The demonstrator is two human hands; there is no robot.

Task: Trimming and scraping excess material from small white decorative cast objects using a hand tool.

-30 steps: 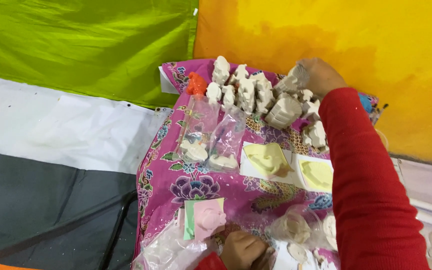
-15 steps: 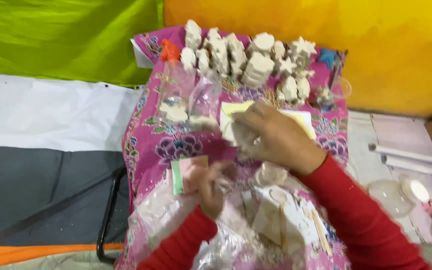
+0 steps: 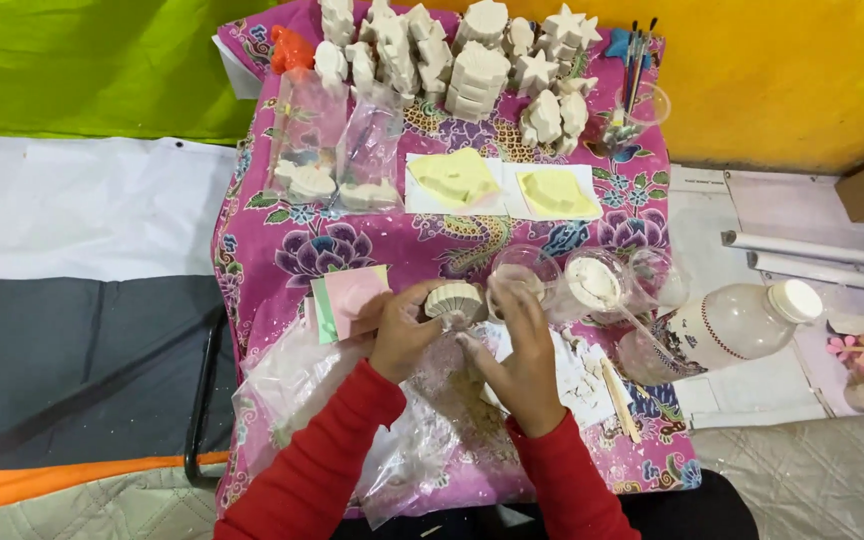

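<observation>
At nine o'clock of the scene, grey and white floor sheets lie bare, well apart from the table's left edge. The pink flowered cloth (image 3: pixel 282 250) covers the table. Two clear bags (image 3: pixel 337 150) stand at eleven o'clock of the hands, near that left edge. A pink and green paper pad (image 3: pixel 344 297) lies just beside the left hand (image 3: pixel 402 335), at its ten o'clock. That hand is closed narrowly around a white shell-shaped plaster cast (image 3: pixel 455 298), held near the table's middle above crumpled clear plastic (image 3: pixel 422 450). The right hand (image 3: pixel 524 350) touches the cast from its four o'clock, fingers curled; whether it grips cannot be told. Open cloth lies at twelve o'clock, before two yellow moulds (image 3: pixel 502 185) and the row of white figures (image 3: pixel 462 55). Clear cups (image 3: pixel 592 280) crowd two o'clock. A white jar (image 3: pixel 742 320) lies past the right edge.
</observation>
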